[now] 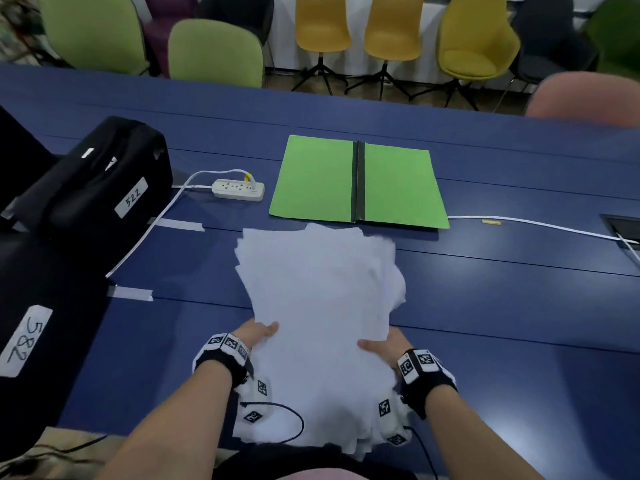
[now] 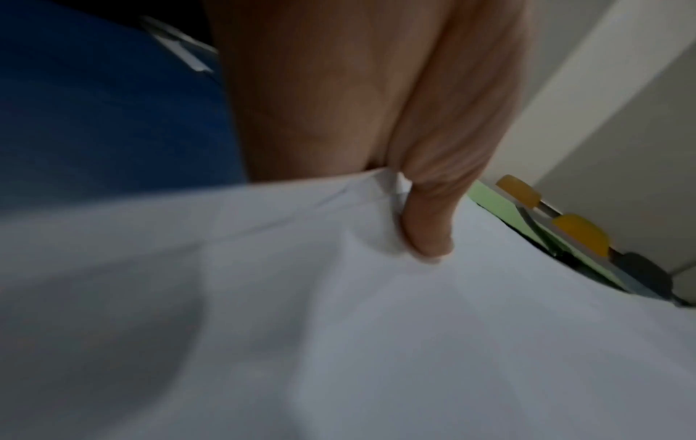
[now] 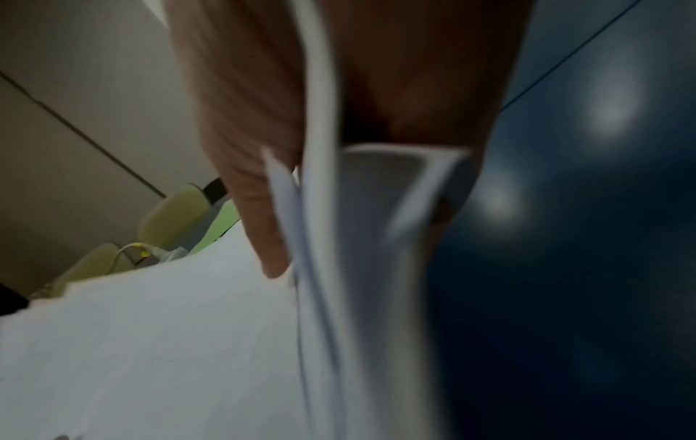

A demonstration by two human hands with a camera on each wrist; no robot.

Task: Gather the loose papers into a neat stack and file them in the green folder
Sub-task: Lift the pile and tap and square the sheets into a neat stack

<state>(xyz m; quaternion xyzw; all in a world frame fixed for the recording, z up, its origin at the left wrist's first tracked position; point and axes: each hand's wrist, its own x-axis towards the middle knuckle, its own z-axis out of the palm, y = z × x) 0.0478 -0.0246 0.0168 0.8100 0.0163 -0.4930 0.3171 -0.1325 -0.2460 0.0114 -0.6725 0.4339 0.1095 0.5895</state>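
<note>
An uneven bundle of white papers (image 1: 318, 299) is held over the blue table (image 1: 519, 299), its sheets fanned out at the far end. My left hand (image 1: 258, 336) grips its left edge, thumb on top (image 2: 429, 226) and the other fingers hidden underneath. My right hand (image 1: 384, 346) grips the right edge, thumb over the sheets (image 3: 260, 214); the edges (image 3: 320, 268) bend beside it. The green folder (image 1: 358, 183) lies open and flat just beyond the papers, with a dark spine in the middle.
A white power strip (image 1: 239, 189) and its cable lie left of the folder. Two black cases (image 1: 100, 181) with number labels fill the left side. Another white cable (image 1: 540, 226) runs right from the folder. Chairs (image 1: 322, 26) line the far edge.
</note>
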